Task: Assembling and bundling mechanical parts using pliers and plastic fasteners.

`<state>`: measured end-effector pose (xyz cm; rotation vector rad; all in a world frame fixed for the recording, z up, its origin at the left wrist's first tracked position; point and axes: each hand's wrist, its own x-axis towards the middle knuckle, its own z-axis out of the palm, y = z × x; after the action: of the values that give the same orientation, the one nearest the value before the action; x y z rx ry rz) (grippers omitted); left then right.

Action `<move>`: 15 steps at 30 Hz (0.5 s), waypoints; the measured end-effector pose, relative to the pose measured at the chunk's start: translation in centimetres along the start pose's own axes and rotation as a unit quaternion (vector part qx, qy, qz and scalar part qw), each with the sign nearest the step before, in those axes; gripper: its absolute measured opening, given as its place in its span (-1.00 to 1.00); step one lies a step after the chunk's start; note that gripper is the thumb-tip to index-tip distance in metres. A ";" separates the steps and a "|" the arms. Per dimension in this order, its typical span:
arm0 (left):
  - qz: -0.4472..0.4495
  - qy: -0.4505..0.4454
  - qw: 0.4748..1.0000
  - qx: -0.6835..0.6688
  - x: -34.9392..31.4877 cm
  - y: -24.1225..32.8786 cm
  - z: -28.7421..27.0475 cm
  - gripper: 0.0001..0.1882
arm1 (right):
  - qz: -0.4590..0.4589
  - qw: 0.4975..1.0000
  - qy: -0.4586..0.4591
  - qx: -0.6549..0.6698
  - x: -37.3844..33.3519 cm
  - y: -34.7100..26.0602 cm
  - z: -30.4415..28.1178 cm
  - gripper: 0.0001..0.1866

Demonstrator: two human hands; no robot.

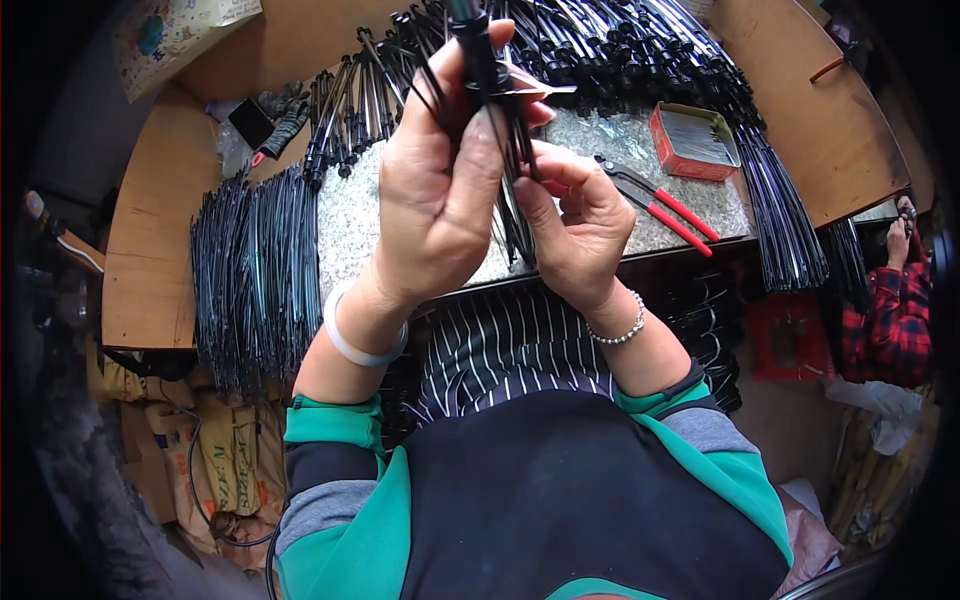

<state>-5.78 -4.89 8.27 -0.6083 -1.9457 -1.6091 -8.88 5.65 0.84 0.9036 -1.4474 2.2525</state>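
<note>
One black piece [482, 62], a ribbed cylinder with thin strands trailing from it, is up in the hands, raised above the near edge of the desk [150, 235]. The left hand [445, 195] has its fingers closed around the cylinder, thumb pressed along the near side; the right hand [578, 222] has thumb and forefinger narrowed to a pinch on the strands lower down. By the left fingertips a pale flat sliver [542, 86] sticks out to the right, too small to identify.

As for progress, this piece looks partway through — both hands are busy on it and its strands hang loose. Much stock lies around: a row of black-ended rods [352, 112] at the back left and a dense black heap [610, 55] behind the hands, with loose strands [255, 275] fanned over the left edge. Which of these are finished and which are waiting, I cannot tell.

The piece's long axis runs nearly straight up the view, leaning slightly — thick end away from the wearer, at the top border, strands toward the wearer and a little right. Red-handled pliers [668, 212] and a red tin [697, 150] lie to the right, untouched.
</note>
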 end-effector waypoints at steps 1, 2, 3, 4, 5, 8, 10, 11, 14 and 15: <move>0.012 0.013 0.995 -0.097 -0.1 -0.4 0.4 -0.50 | 0.026 0.999 0.012 0.017 -0.1 -0.1 0.1 -0.83; 0.024 0.025 0.981 -0.193 -0.1 -0.8 0.7 -0.48 | 0.052 0.998 0.024 0.034 -0.1 -0.1 0.1 -0.82; 0.005 0.030 0.964 -0.265 -0.3 -0.9 0.8 -0.44 | 0.051 0.998 0.025 0.033 -0.1 0.0 0.1 -0.82; 0.005 0.030 0.964 -0.265 -0.3 -0.9 0.7 -0.44 | 0.034 0.999 0.023 0.021 -0.2 0.1 0.2 -0.82; -0.040 0.041 0.956 -0.288 -0.3 -1.0 0.7 -0.44 | 0.016 1.000 0.022 0.009 -0.3 0.2 0.3 -0.81; -0.019 0.093 0.978 -0.185 -0.6 -0.4 2.1 -0.50 | -0.006 0.999 0.020 -0.026 -0.4 0.0 0.2 -0.80; 0.047 0.083 0.992 -0.079 -0.5 -1.0 2.1 -0.57 | -0.040 0.998 0.024 -0.047 -0.4 0.2 0.3 -0.77; 0.049 0.091 0.990 -0.099 -0.5 -1.0 2.2 -0.57 | -0.040 0.998 0.024 -0.046 -0.5 0.2 0.4 -0.77; 0.056 0.072 0.993 -0.077 -0.5 -1.2 1.7 -0.55 | -0.053 0.997 0.040 -0.036 -0.7 0.0 0.5 -0.75; 0.059 0.062 0.994 -0.066 -0.5 -1.2 1.7 -0.55 | -0.053 0.997 0.041 -0.036 -0.7 -0.1 0.4 -0.75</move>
<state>-6.40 -3.47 6.85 -0.6462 -1.6926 -1.6686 -8.18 5.38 0.58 0.8359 -1.4028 2.1208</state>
